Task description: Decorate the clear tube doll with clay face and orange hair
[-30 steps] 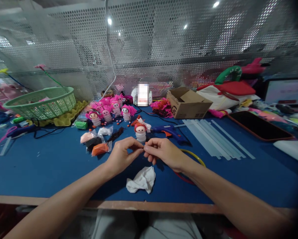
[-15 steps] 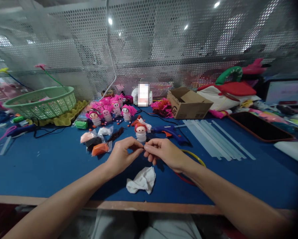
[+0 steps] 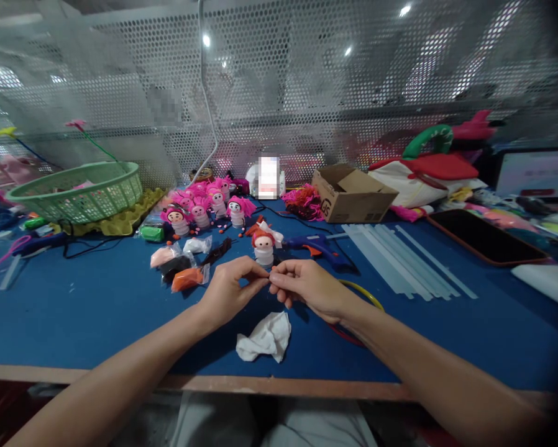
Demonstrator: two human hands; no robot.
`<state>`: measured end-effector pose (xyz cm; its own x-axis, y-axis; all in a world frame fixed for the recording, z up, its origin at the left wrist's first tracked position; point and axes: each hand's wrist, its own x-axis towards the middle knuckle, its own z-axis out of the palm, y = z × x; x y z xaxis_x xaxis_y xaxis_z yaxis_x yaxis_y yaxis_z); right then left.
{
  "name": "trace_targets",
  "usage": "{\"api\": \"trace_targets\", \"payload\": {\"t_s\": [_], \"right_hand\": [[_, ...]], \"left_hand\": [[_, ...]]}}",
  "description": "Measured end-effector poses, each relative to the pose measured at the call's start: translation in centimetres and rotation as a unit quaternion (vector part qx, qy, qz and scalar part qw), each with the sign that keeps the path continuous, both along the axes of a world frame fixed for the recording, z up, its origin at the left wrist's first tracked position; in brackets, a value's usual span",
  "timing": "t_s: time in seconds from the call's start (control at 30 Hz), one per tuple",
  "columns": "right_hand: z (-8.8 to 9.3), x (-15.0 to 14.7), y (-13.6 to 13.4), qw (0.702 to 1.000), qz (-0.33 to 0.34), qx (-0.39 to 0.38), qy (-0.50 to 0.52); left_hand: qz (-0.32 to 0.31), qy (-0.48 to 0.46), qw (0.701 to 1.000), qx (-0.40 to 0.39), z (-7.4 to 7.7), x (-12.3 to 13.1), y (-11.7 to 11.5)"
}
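Over the middle of the blue table, my left hand (image 3: 230,287) and my right hand (image 3: 307,287) meet fingertip to fingertip. Both are closed in a pinch, and whatever lies between them is too small to make out. Just behind the fingertips stands a small doll (image 3: 263,247) with pinkish-red hair and a white ringed body, its lower part partly covered. A crumpled white tissue (image 3: 266,338) lies in front of my hands. Left of them are small bags of clay, among them an orange one (image 3: 188,279). A blue glue gun (image 3: 323,247) rests behind my right hand.
Several pink-haired dolls (image 3: 199,211) stand at the back left, near a green basket (image 3: 78,192). Glue sticks (image 3: 400,261) lie to the right, before a cardboard box (image 3: 353,195). Farther right is a dark phone-like slab (image 3: 484,236). A yellow ring (image 3: 363,292) sits under my right forearm.
Almost nothing differs. Both hands keep their pinch at the same spot, with only a very slight shift of the fingers and the view.
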<state>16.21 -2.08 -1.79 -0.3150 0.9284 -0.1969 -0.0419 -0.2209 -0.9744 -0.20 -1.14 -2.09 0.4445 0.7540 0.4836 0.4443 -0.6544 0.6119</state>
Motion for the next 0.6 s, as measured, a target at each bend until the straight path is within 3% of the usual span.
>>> {"api": "trace_targets", "payload": {"t_s": [0.27, 0.6], "right_hand": [[0.73, -0.06, -0.04, 0.999, 0.009, -0.033, 0.015], [-0.12, -0.03, 0.04, 1.000, -0.002, 0.001, 0.006]], "left_hand": [[0.007, 0.002, 1.000, 0.005, -0.03, -0.06, -0.13], [0.002, 0.004, 1.000, 0.009, 0.07, 0.02, 0.02]]}}
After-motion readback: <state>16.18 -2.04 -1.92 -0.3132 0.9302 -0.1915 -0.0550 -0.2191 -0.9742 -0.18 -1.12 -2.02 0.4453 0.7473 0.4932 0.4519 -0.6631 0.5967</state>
